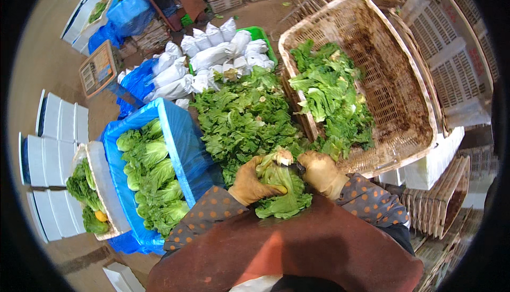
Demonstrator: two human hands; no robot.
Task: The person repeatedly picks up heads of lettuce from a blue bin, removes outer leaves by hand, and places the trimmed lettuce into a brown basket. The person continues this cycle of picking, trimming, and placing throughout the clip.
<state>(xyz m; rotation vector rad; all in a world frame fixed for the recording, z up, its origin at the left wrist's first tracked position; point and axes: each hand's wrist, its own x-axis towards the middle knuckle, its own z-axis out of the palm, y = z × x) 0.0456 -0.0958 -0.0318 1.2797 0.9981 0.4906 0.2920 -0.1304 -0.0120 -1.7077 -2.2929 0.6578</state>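
Observation:
Before me, above a dark red apron [255, 248], my left hand [253, 182] in a yellowish glove holds a leafy green head [285, 188], with its pale cut stem end pointing up. On the other side of the stem, my right hand [322, 172], gloved too, is closed around a small dark handle, probably a knife; its blade is mostly hidden. Beyond my hands lies a broad heap of loose green leaves [247, 112]. More leaves [330, 92] lie in a dirty plastic crate [382, 73] on the right.
At left stands a blue-lined box [169, 132] of trimmed heads [155, 172], beside a white foam box [107, 184] with greens. White wrapped bundles [211, 55] lie beyond the heap, near a scale [97, 69]. Stacked foam boxes [59, 148] are far left; stacked crates [438, 196] stand right.

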